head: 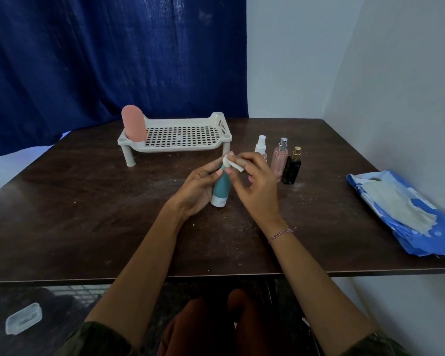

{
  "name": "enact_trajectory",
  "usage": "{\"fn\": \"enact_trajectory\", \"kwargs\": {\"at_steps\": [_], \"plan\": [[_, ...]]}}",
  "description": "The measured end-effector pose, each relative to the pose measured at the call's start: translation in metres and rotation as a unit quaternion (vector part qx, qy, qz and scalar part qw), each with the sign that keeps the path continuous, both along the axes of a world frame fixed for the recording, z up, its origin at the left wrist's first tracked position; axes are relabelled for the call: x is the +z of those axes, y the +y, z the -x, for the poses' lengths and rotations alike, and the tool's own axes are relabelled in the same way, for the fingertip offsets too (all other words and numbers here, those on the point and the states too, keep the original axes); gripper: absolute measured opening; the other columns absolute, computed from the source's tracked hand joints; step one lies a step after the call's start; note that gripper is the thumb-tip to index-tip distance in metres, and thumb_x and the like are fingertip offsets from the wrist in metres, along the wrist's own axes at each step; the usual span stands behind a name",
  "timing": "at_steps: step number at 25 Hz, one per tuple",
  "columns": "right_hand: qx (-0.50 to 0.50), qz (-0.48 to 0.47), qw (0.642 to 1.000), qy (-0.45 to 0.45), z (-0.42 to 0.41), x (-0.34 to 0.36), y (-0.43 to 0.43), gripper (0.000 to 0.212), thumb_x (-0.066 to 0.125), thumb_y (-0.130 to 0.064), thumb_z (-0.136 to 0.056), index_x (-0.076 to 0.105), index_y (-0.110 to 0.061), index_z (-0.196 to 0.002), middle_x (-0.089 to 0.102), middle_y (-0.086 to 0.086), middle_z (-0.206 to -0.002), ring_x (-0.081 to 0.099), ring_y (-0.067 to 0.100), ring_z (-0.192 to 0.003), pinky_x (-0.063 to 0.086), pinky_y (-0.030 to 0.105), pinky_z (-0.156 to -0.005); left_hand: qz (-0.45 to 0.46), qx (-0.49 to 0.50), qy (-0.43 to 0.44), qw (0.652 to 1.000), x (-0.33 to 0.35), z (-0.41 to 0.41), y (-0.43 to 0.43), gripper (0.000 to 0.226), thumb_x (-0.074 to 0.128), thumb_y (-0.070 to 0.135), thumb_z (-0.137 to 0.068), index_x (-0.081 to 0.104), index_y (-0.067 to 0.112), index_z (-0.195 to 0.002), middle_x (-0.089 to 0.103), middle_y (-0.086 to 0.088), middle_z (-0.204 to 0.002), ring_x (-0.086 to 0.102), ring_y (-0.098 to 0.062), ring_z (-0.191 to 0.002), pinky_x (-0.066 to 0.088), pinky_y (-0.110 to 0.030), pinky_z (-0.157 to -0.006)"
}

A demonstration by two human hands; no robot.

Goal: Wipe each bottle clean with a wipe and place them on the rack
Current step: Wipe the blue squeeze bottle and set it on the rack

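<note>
Right hand [257, 186] pinches a wipe [232, 163] on the top of a teal tube [221, 187], gripped cap-down by the left hand [198, 186] over the table [88, 214]; a wide stroke could topple the pink perfume bottle [280, 158] just beside.

The teal bottle [222, 186] has a white cap [218, 201]; the wipe [231, 162] is white. At 11 o'clock the cream rack [225, 127] shows a grid of square holes. At 3 o'clock lies a blue-and-white pack [406, 217].

Rack [175, 149]: behind the grip, leftward, on the table [88, 214].
Standing bottles [280, 156]: just right of the grip.
Wipe pack [406, 211]: well right.
</note>
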State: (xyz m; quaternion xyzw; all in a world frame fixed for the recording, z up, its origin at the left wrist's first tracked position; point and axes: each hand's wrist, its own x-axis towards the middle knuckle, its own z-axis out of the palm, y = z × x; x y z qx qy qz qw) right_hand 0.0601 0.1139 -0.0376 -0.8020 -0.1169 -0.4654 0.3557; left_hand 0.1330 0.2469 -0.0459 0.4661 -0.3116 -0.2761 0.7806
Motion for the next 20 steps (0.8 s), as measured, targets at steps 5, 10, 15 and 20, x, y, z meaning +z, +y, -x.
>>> {"fn": "enact_trajectory", "kwargs": {"at_steps": [5, 10, 15, 20], "plan": [[-0.024, -0.023, 0.999, -0.005, -0.0025, -0.0005, -0.0025, 0.023, 0.062, -0.008, -0.088, 0.066, -0.003, -0.11, 0.06, 0.005, -0.103, 0.055, 0.009, -0.097, 0.049, 0.022, -0.086, 0.003, -0.007, 0.016, 1.0, -0.0011, 0.0, -0.0005, 0.045, 0.047, 0.011, -0.09, 0.045, 0.009, -0.136, 0.062, -0.004, -0.124, 0.059, -0.014, -0.111, 0.047, -0.026, -0.097], [-0.04, -0.053, 0.998, 0.003, -0.0049, -0.0011, -0.004, 0.022, 0.063, -0.006, -0.087, 0.067, -0.004, -0.109, 0.062, 0.004, -0.101, 0.055, 0.005, -0.095, 0.049, 0.017, -0.083, 0.003, 0.007, 0.025, 1.0, 0.0, -0.0005, -0.0013, 0.046, 0.047, 0.016, -0.089, 0.047, 0.009, -0.135, 0.058, -0.01, -0.127, 0.055, -0.018, -0.111, 0.044, -0.029, -0.094], [-0.025, -0.021, 0.999, -0.012, -0.0054, -0.0019, -0.0025, 0.02, 0.065, -0.001, -0.084, 0.068, -0.002, -0.103, 0.064, 0.006, -0.096, 0.057, 0.007, -0.093, 0.049, 0.016, -0.084, 0.008, 0.042, 0.006, 0.999, -0.0003, 0.0019, -0.0036, 0.043, 0.047, 0.019, -0.091, 0.048, 0.008, -0.133, 0.063, -0.006, -0.119, 0.059, -0.013, -0.107, 0.048, -0.025, -0.092], [0.017, 0.06, 0.997, 0.038, -0.003, -0.0037, 0.0022, 0.018, 0.066, 0.002, -0.08, 0.069, -0.001, -0.098, 0.063, 0.008, -0.092, 0.06, 0.014, -0.09, 0.049, 0.017, -0.086, 0.03, 0.068, 0.025, 0.997, 0.0027, 0.001, 0.0001, 0.039, 0.042, 0.021, -0.091, 0.051, 0.009, -0.127, 0.061, -0.012, -0.115, 0.059, -0.017, -0.101, 0.05, -0.029, -0.087]]}}
